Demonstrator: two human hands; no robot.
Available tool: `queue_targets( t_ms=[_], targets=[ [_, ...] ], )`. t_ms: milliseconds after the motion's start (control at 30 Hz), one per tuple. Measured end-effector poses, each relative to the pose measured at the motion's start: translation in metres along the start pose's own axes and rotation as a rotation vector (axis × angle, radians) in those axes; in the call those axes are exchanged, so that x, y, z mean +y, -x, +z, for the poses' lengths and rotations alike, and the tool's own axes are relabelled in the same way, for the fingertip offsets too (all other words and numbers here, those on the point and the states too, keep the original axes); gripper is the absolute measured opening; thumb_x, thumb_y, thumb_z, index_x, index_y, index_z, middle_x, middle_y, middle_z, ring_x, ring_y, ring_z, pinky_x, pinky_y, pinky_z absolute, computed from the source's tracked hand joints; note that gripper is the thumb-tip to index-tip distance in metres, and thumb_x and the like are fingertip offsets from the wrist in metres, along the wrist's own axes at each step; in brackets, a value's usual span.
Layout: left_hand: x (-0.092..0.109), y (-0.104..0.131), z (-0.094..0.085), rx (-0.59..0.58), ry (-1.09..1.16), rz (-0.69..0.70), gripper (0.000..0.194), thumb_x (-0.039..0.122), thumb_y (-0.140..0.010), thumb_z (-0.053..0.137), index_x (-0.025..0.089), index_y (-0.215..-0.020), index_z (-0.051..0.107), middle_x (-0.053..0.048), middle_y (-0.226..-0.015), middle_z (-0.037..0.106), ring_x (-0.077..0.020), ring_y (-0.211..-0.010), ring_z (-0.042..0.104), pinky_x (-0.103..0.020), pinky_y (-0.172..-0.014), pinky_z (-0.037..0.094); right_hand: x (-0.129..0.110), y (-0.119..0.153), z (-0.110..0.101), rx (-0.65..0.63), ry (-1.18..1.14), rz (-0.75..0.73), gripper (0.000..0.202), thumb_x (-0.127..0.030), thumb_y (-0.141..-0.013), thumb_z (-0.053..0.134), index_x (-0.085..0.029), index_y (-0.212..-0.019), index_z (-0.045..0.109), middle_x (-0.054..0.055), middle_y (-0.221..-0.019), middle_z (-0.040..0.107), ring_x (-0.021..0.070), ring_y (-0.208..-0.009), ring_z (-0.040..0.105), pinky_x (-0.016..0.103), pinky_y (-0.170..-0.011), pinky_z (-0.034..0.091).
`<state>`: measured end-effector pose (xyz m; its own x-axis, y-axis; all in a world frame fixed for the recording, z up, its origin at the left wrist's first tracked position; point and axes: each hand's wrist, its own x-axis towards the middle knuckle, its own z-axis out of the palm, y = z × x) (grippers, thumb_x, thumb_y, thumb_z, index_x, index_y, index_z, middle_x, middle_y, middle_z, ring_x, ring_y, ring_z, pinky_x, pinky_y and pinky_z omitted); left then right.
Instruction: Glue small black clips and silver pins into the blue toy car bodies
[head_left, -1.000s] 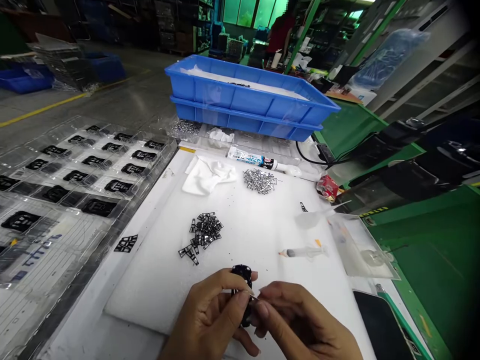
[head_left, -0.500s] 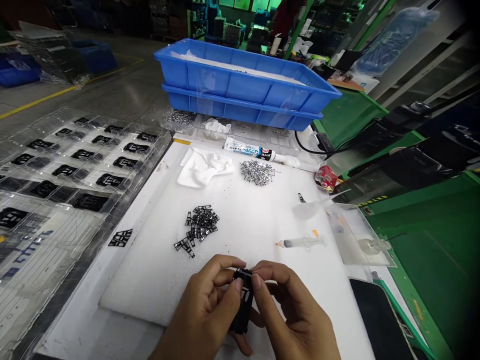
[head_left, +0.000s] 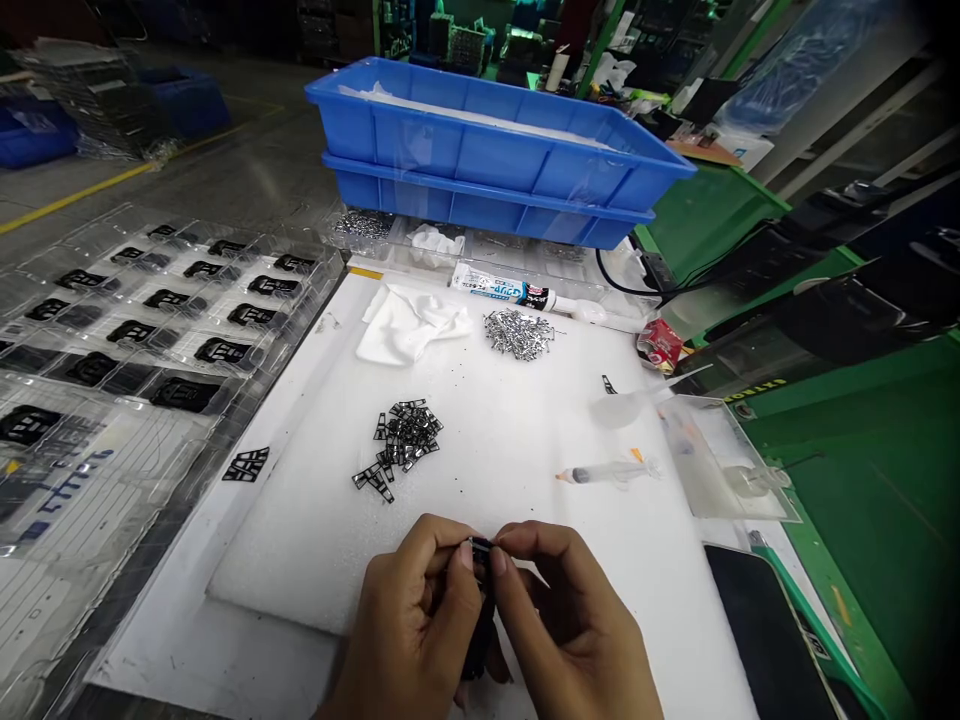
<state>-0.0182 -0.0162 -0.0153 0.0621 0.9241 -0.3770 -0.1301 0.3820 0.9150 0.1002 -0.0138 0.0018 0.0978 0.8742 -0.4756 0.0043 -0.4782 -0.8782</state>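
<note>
Between my two hands, at the bottom centre of the head view, is a small black plastic part (head_left: 480,650). My left hand (head_left: 420,610) grips its left side, thumb near its top end. My right hand (head_left: 574,620) pinches its upper right edge between thumb and index finger. Fingers hide much of the part. Beyond my hands, a pile of small black frame pieces (head_left: 409,435) lies on the white foam sheet (head_left: 300,540). Farther back are a heap of small metal pieces (head_left: 517,334) and a white cloth (head_left: 409,325). A syringe (head_left: 607,472) lies to the right.
Clear trays (head_left: 161,415) with black parts stand at left. Stacked blue bins (head_left: 487,150) and a glue tube (head_left: 502,288) are at the back. At right are a clear box (head_left: 705,500), a dark phone-like slab (head_left: 765,620) and black equipment (head_left: 817,320).
The black part has turned to a narrower view between my hands, and my thumbs have shifted slightly left at its top. The camera view has moved a little.
</note>
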Motion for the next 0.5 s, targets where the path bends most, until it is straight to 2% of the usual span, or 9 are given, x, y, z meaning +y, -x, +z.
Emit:
queue_targets(
  t_ms=[100, 167, 233, 367, 500],
  targets=[
    [0.0, -0.001, 0.0, -0.015, -0.025, 0.006, 0.038, 0.056, -0.099, 0.053, 0.02, -0.092, 0.062, 0.002, -0.058, 0.058, -0.0115, -0.045, 0.058, -0.017, -0.039, 0.043, 0.002, -0.004, -0.008, -0.099, -0.034, 0.024, 0.042, -0.058, -0.085, 0.075, -0.023, -0.1, 0.059, 0.002, -0.081, 0.068, 0.0106, -0.051, 0.056, 0.022, -0.05, 0.049],
    [0.001, -0.002, 0.0, -0.032, -0.019, -0.015, 0.037, 0.054, -0.099, 0.054, 0.019, -0.092, 0.062, 0.001, -0.058, 0.058, -0.0118, -0.044, 0.057, -0.017, -0.038, 0.042, 0.004, -0.008, -0.015, -0.164, -0.008, -0.012, 0.039, -0.056, -0.089, 0.072, -0.022, -0.104, 0.06, 0.005, -0.087, 0.07, 0.0127, -0.054, 0.06, 0.024, -0.051, 0.052],
    [0.001, -0.004, 0.0, -0.05, -0.007, -0.036, 0.035, 0.053, -0.099, 0.054, 0.019, -0.091, 0.062, 0.001, -0.059, 0.06, -0.0125, -0.045, 0.057, -0.018, -0.037, 0.042, 0.006, -0.011, -0.018, -0.206, 0.009, -0.04, 0.038, -0.054, -0.09, 0.071, -0.021, -0.106, 0.061, 0.005, -0.084, 0.07, 0.0156, -0.055, 0.063, 0.026, -0.051, 0.054],
    [0.003, -0.007, -0.001, -0.111, 0.019, -0.067, 0.032, 0.05, -0.098, 0.056, 0.019, -0.093, 0.062, -0.001, -0.067, 0.063, -0.0137, -0.049, 0.06, -0.019, -0.039, 0.043, 0.005, -0.01, -0.016, -0.083, 0.09, -0.103, 0.035, -0.054, -0.09, 0.071, -0.022, -0.102, 0.064, 0.004, -0.08, 0.07, 0.0173, -0.058, 0.066, 0.025, -0.052, 0.056],
    [0.008, -0.01, -0.003, -0.125, 0.06, -0.075, 0.024, 0.041, -0.097, 0.061, 0.017, -0.091, 0.06, 0.0, -0.071, 0.065, -0.0074, -0.047, 0.053, -0.017, -0.043, 0.041, 0.006, -0.004, -0.022, 0.028, 0.385, -0.361, 0.024, -0.048, -0.092, 0.07, -0.024, -0.097, 0.072, 0.004, -0.091, 0.074, 0.0187, -0.081, 0.072, 0.023, -0.072, 0.061]
  ],
)
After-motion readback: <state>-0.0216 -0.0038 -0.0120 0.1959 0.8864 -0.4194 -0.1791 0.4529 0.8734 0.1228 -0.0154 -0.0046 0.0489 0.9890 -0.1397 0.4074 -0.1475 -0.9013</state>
